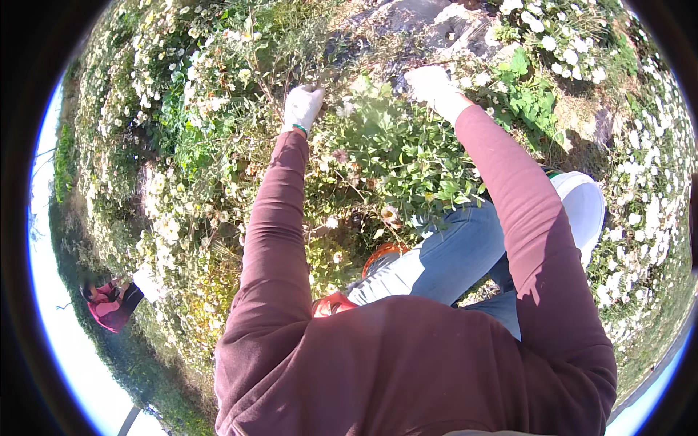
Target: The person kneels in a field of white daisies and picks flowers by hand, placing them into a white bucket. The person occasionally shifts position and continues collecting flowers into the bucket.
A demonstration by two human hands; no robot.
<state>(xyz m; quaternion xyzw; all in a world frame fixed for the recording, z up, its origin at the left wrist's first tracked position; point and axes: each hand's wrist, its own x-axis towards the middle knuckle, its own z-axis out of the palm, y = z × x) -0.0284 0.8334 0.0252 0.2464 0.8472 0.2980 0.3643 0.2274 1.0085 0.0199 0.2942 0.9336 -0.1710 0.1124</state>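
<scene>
My left hand (304, 107), in a white knit glove with a green edge at the wrist, is curled like a fist beside thin branching stems (266, 82). Whether a stem is inside its fingers is hidden. Farther right, my right hand (433, 92), also in a white glove, reaches in among white blossoms and foliage. Its fingertips blur into the bright ground behind, so its grasp is unclear. Between and below the two hands grows a leafy green flowering plant (403, 147). A few faded flower heads (390, 213) hang lower down.
A white bucket (583, 204) stands right of my right forearm. An orange-rimmed object (381, 255) sits low among the plants by my jeans-clad leg (436, 256). Dark plastic sheeting (392, 22) covers ground ahead. Another person (109, 305) works at far left, near a white object (148, 282).
</scene>
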